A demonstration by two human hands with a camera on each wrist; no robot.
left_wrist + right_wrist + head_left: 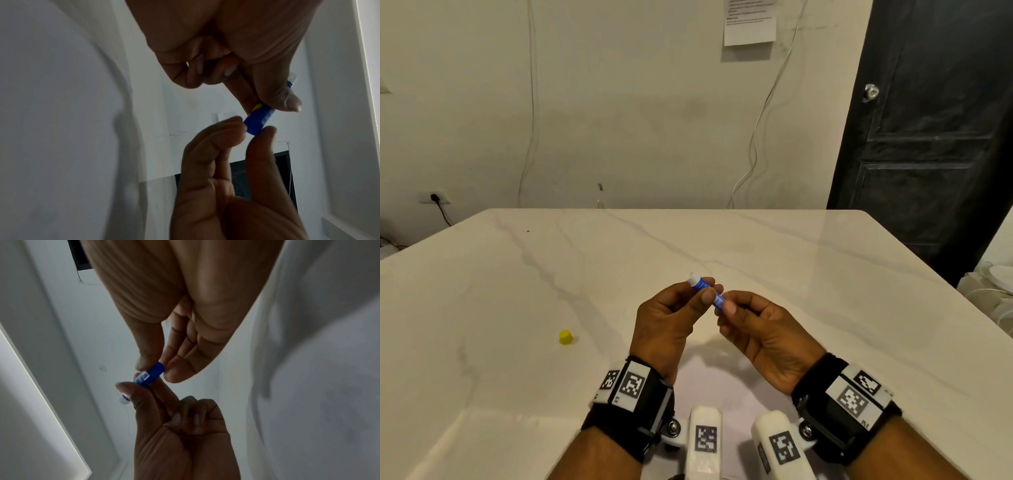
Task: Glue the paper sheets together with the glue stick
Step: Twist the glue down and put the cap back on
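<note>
Both my hands hold a small blue glue stick (708,292) above the marble table (825,274). My left hand (704,288) pinches its upper part just below the uncovered white tip, between thumb and forefinger. My right hand (726,302) pinches the base end with thumb and fingertips. In the left wrist view the glue stick (260,120) spans the left hand (267,104) above and the right hand (255,131) below. In the right wrist view the glue stick (151,374) runs from the right hand (156,368) to the left hand (135,386). A pale paper sheet (722,383) lies under my wrists.
A small yellow cap (565,337) stands on the table to the left of my hands. A dark door (928,137) is at the right, and white items (996,274) sit beyond the table's right edge. A wall with cables and a pinned note (750,24) is behind the table.
</note>
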